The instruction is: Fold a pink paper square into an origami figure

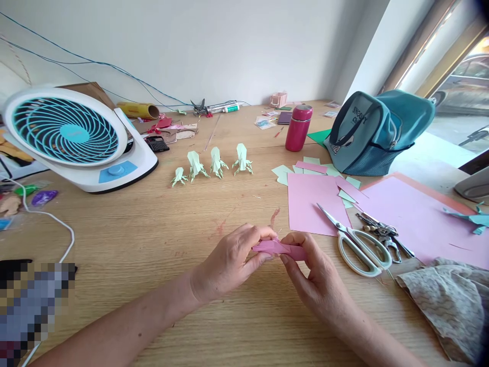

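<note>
Between my two hands, just above the wooden table, is a narrow piece of folded pink paper. My left hand pinches its left end with thumb and fingers. The right end is gripped by my right hand, thumb underneath and fingers curled over the top. Part of the paper is hidden behind the fingers. Beyond my hands stand several pale green origami figures with thin legs, in a loose row. White-handled scissors lie to the right of my right hand, their blades over a pink paper sheet.
A white and blue fan stands at the left. Behind the pink sheets are a dark pink flask and a teal backpack. Keys lie beside the scissors, with a patterned cloth at the lower right. A white cable runs down the left side.
</note>
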Demonstrator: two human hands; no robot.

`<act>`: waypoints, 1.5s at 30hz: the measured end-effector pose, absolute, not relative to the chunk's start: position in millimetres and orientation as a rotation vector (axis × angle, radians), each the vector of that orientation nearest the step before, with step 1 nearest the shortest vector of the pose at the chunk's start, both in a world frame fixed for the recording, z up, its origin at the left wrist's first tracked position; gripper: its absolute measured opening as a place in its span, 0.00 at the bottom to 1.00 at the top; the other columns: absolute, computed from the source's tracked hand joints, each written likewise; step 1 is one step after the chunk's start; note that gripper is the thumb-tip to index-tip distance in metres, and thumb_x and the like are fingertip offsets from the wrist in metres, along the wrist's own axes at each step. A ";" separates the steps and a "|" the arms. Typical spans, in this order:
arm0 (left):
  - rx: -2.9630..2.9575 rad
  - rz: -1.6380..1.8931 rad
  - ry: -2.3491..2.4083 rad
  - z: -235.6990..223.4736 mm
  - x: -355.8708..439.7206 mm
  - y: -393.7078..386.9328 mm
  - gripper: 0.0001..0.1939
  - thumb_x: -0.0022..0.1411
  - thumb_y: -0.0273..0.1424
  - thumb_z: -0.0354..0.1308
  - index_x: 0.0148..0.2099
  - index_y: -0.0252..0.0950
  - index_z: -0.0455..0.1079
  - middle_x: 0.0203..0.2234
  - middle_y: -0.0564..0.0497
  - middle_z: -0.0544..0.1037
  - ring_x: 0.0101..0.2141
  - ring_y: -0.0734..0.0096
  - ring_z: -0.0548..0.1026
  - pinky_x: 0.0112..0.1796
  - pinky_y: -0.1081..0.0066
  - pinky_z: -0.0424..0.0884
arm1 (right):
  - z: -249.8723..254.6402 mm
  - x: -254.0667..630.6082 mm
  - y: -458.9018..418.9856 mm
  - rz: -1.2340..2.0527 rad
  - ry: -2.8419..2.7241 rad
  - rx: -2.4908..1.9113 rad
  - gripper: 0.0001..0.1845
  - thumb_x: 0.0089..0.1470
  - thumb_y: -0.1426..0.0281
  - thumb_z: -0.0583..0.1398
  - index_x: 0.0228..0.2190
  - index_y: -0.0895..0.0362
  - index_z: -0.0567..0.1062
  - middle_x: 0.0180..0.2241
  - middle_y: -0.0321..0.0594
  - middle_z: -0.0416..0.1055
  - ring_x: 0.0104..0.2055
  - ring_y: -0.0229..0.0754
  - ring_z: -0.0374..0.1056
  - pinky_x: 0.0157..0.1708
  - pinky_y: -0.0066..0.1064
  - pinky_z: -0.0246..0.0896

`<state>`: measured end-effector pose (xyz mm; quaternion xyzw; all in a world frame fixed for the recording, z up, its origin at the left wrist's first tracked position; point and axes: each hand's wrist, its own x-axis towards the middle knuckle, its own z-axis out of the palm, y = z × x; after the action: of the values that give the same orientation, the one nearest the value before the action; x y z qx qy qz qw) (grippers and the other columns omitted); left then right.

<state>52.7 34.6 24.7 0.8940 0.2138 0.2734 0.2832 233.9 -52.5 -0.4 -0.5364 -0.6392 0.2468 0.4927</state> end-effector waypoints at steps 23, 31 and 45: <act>2.818 1.014 0.152 23.2 49.7 39.4 0.11 0.69 0.20 0.53 0.51 0.32 0.71 0.42 0.43 0.80 0.44 0.68 0.80 0.47 0.71 0.77 | 6.1 239.9 -48.0 0.936 -1.349 -1.290 0.07 0.65 0.63 0.56 0.40 0.53 0.70 0.34 0.38 0.69 0.35 0.40 0.65 0.34 0.31 0.63; 2.673 0.951 0.266 16.4 55.0 30.1 0.09 0.69 0.21 0.53 0.48 0.34 0.72 0.41 0.45 0.80 0.42 0.71 0.79 0.45 0.72 0.76 | 2.6 234.0 -47.6 1.003 -1.243 -1.341 0.11 0.62 0.60 0.60 0.34 0.55 0.72 0.31 0.36 0.69 0.31 0.38 0.63 0.30 0.29 0.61; 1.680 0.817 0.750 11.9 63.9 27.5 0.06 0.68 0.31 0.57 0.43 0.33 0.72 0.37 0.47 0.79 0.38 0.70 0.78 0.40 0.72 0.77 | -6.0 234.5 -44.8 0.744 -1.391 -1.324 0.04 0.61 0.71 0.60 0.39 0.54 0.72 0.37 0.40 0.73 0.38 0.41 0.70 0.38 0.34 0.68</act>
<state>63.9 27.5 11.9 0.7053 0.3146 0.3428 0.5348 234.5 -44.8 -6.0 -0.5509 -0.5791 0.3096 0.5151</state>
